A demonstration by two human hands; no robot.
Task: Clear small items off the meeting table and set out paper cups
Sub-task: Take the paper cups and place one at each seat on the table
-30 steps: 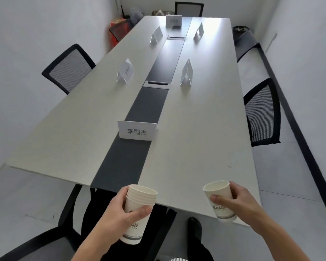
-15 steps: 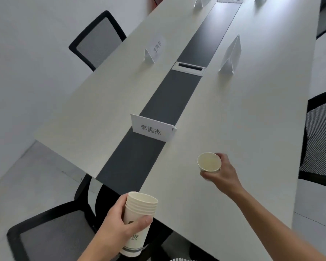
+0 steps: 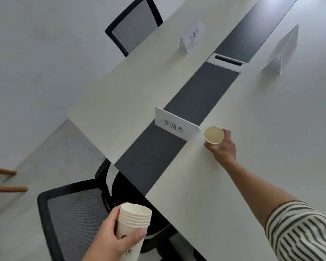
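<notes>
A: Head view. Where is the cup?

B: The single paper cup [image 3: 214,135] is upright, mouth up, just right of the nearest name card [image 3: 175,125]. It is over the pale part of the table [image 3: 252,129], beside the dark centre strip [image 3: 196,98]. I cannot tell whether its base is down on the surface or just above it.

A: Why that spot?

B: My reading is one cup per labelled seat. The card marks the place at this end, so the cup goes beside it and off the card's face, which leaves the name readable.

A: Right hand?

B: I have the right hand [image 3: 222,147] reaching far out, arm nearly straight. The fingers and thumb curl round the cup wall from the near side, below the rim. It is clamped on the cup, not released.

A: Left hand?

B: The left hand [image 3: 113,240] wraps the stack of cups [image 3: 134,223], thumb across the front, fingers behind, closed firmly round it. It sits low, off the near table edge, above the mesh chair [image 3: 73,223]. I judge this puts the spares out of the reach path yet ready for the next pull.

A: What remains?

B: Two more cards stand further along, the left card [image 3: 191,37] and the right card [image 3: 282,49], one on each side of the strip. Neither has a cup beside it in view, so I judge the setting-out is at an early stage
</notes>
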